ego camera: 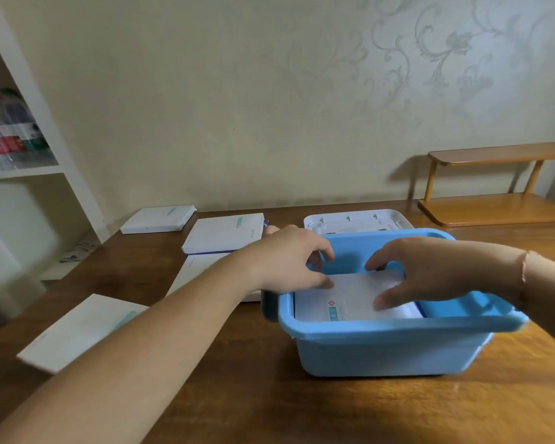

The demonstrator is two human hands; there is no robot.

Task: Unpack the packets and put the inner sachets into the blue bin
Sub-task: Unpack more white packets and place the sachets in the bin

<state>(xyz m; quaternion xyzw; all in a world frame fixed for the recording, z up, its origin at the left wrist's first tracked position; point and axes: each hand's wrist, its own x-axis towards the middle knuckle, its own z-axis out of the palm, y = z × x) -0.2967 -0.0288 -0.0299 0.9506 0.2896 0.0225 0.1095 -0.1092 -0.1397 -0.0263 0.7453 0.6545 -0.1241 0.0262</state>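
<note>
At lower centre of the frame, the blue bin [382, 347] stands on the table [269, 405], a white sachet [350, 299] lying flat inside, its long axis running left to right. Both hands hover directly above it, fingers loosely spread: left hand [289, 261], right hand [430, 270], thumbs touching the sachet. Farther back, upper left, unopened packets [225, 232] lie nearer the left hand.

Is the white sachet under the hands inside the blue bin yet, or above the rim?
Inside. The white sachet lies flat below the blue bin rim, both hands over it.

Head view looks forward and down, close over the table [269, 411].
</note>
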